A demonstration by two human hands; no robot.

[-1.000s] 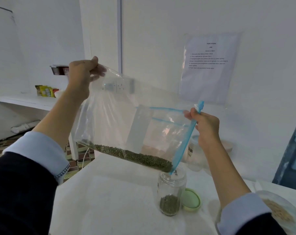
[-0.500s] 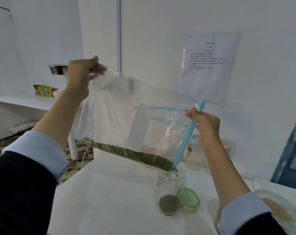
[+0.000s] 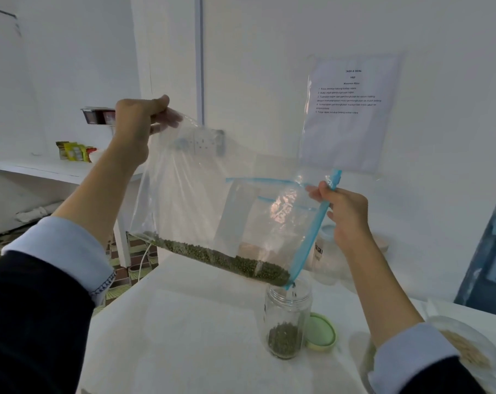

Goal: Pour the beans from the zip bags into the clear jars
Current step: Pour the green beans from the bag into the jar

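A large clear zip bag (image 3: 201,200) with a blue zip strip hangs tilted over the white table (image 3: 184,336). My left hand (image 3: 138,120) pinches its upper back corner high up. My right hand (image 3: 346,214) grips the blue zip end lower down. Green beans (image 3: 227,258) lie along the bag's bottom fold and run toward the low corner. That corner sits just above the mouth of an open clear jar (image 3: 286,317), and a few beans fall in. The jar holds a small layer of green beans at its base.
A green lid (image 3: 320,332) lies flat right of the jar. Another clear container (image 3: 323,251) stands behind the bag near the wall. A bag of pale grains (image 3: 465,348) lies at the table's right edge. A white shelf (image 3: 42,169) with packets is at far left.
The bag stays tilted in both hands. More beans have slid toward the low corner, and beans keep dropping into the jar.
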